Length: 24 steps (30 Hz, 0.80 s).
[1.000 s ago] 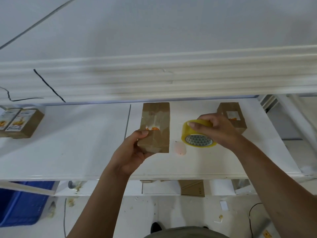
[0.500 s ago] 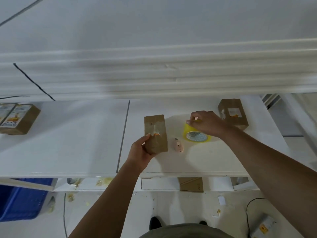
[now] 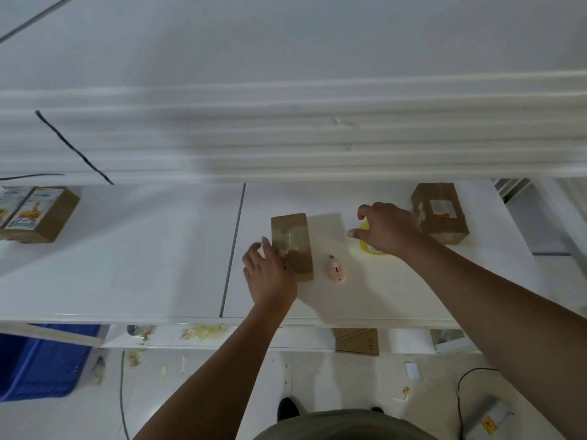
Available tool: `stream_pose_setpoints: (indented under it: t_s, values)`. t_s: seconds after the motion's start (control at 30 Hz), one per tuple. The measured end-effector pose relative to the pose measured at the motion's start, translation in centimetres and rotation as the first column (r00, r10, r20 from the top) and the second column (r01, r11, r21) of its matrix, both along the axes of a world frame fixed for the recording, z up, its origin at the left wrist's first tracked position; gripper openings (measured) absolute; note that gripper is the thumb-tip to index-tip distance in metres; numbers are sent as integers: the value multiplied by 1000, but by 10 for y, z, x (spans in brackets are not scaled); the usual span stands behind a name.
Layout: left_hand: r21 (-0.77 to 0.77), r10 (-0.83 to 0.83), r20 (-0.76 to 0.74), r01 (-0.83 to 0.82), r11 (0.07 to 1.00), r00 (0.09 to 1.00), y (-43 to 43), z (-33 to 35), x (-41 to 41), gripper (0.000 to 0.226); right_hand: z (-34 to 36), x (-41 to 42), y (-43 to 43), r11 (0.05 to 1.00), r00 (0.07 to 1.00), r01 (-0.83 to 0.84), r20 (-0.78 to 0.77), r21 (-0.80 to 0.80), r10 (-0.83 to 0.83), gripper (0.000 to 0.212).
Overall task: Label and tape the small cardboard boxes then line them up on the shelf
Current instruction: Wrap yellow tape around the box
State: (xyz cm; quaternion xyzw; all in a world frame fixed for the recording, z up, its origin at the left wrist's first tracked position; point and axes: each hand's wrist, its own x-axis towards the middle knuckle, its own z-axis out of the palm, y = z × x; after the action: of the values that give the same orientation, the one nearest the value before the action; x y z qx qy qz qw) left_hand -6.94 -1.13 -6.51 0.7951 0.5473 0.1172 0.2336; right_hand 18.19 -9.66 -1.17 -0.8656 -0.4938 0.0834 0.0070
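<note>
A small brown cardboard box, with clear tape and a bit of orange label on top, lies flat on the white shelf. My left hand rests against its near-left corner with the fingers straight along its left side. To the right, my right hand hovers with spread fingers over the yellow tape roll, which lies on the shelf and is mostly hidden by the palm. A labelled box stands just beyond that hand.
A small pink cutter lies between the box and the tape roll. Two labelled boxes sit side by side at the far left of the shelf. The upper shelf's edge overhangs the back. A blue bin stands below left.
The box went from held tilted in my left hand to lying flat on the shelf. My right hand set the tape roll down and its fingers spread off it.
</note>
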Motion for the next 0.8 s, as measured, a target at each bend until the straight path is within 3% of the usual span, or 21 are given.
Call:
stream_pose_setpoints:
  t_s: [0.03, 0.1, 0.17, 0.23, 0.33, 0.43, 0.5, 0.63, 0.73, 0.8]
  values:
    - [96, -81, 38, 77, 992, 996, 0, -2, -1, 59, -1, -4, 1, 1000, 1000, -2, 11, 5, 2, 58]
    - [213, -310, -27, 308, 927, 950, 3, -5, 1, 65, -1, -10, 1, 1000, 999, -6, 50, 16, 5, 54]
    - [223, -480, -146, 501, 836, 865, 8, -8, 6, 73, 0, -15, -1, 1000, 996, -15, 84, -5, 15, 52]
    - [176, -545, -251, 591, 787, 800, 14, -13, 7, 78, 1, -20, -3, 1000, 997, -15, 82, -13, 16, 52]
    - [157, -560, -276, 611, 776, 782, 18, -17, 6, 78, 4, -30, -8, 989, 997, -57, 68, 138, 48, 43]
    - [149, -562, -276, 613, 776, 779, 19, -18, 7, 79, 0, -58, -13, 896, 973, -222, 153, 384, 175, 16]
    - [144, -567, -275, 616, 775, 777, 19, -17, 7, 81, -10, -84, -17, 921, 971, -235, 119, 311, 207, 17]
    - [131, -567, -308, 624, 770, 764, 20, -17, 5, 93, -46, -109, -24, 998, 996, -67, 56, 6, 67, 44]
    - [120, -578, -301, 631, 766, 759, 19, -16, 5, 102, -56, -109, -26, 1000, 997, -5, -73, 15, 6, 44]
    - [122, -576, -302, 630, 767, 760, 20, -17, 4, 105, -56, -104, -26, 998, 970, 42, -240, 41, -31, 40]
